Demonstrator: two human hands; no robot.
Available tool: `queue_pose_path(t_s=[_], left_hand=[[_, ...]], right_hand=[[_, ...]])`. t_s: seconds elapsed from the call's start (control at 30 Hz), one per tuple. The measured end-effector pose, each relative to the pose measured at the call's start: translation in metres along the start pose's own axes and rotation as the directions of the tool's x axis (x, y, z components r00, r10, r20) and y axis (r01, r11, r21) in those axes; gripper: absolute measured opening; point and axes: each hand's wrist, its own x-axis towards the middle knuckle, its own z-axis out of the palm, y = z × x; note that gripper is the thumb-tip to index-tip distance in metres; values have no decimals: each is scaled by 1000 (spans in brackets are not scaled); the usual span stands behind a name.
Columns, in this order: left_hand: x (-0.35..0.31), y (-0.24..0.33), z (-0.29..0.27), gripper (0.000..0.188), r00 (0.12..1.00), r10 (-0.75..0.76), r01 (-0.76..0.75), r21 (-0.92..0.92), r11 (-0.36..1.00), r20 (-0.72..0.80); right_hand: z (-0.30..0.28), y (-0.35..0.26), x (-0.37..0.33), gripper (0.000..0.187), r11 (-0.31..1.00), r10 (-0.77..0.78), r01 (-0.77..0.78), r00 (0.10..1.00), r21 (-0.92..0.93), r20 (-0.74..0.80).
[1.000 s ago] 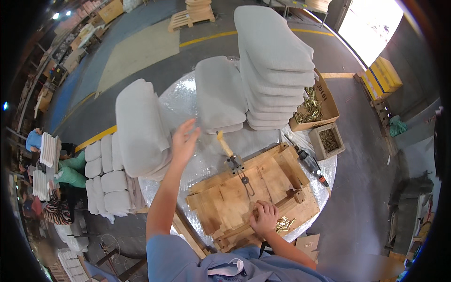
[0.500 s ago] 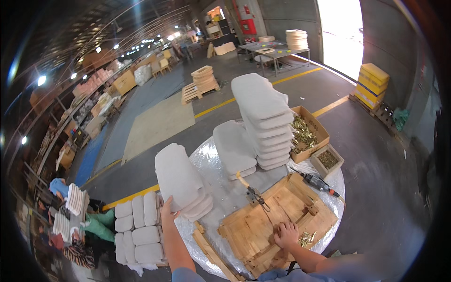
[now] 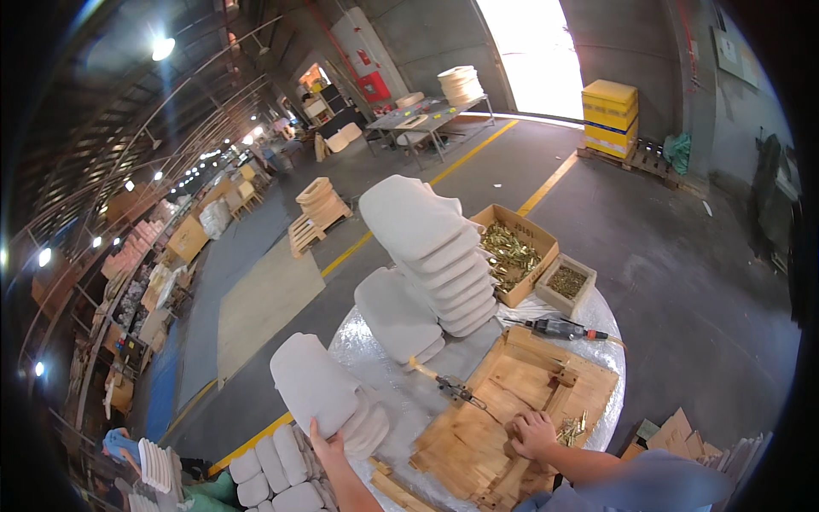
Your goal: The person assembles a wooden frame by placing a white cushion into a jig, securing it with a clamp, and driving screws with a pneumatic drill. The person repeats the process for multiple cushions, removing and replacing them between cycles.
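My left hand [image 3: 328, 444] grips the near edge of the top grey cushion [image 3: 311, 384] on a low stack at the left of the round, foil-wrapped table [image 3: 375, 341]; that cushion sits tilted above the others. My right hand [image 3: 533, 433] rests knuckles up with curled fingers on a wooden frame [image 3: 520, 388] lying flat on the table. A small heap of brass screws [image 3: 570, 429] lies just right of it. I cannot see whether the right hand holds anything.
A tall cushion stack [image 3: 426, 247] and a lower one [image 3: 397, 311] stand at the table's back. A yellow-handled clamp [image 3: 439, 380], a power screwdriver [image 3: 559, 327] and two boxes of screws [image 3: 512, 252] lie nearby. More cushions [image 3: 273, 474] are piled on the floor at left.
The view has tilted up to take in more of the hall. My left hand has moved from the table's middle to the left stack's top cushion. My right hand stays on the wooden frame.
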Motion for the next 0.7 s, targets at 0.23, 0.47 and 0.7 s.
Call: queue_pose_path(t_s=[0.23,0.47,0.7], left_hand=[[-27,5,-12,66,998,17,-29,175,984,67],[-220,0,-38,62,996,-47,11,427,904,74],[-315,-19,-33,60,961,-219,90,563,821,166]], right_hand=[[3,3,-2,50,1000,27,-27,999,-6,22],[23,18,-12,58,996,19,-16,999,-83,38],[6,4,1,58,947,262,-281,956,156,131]])
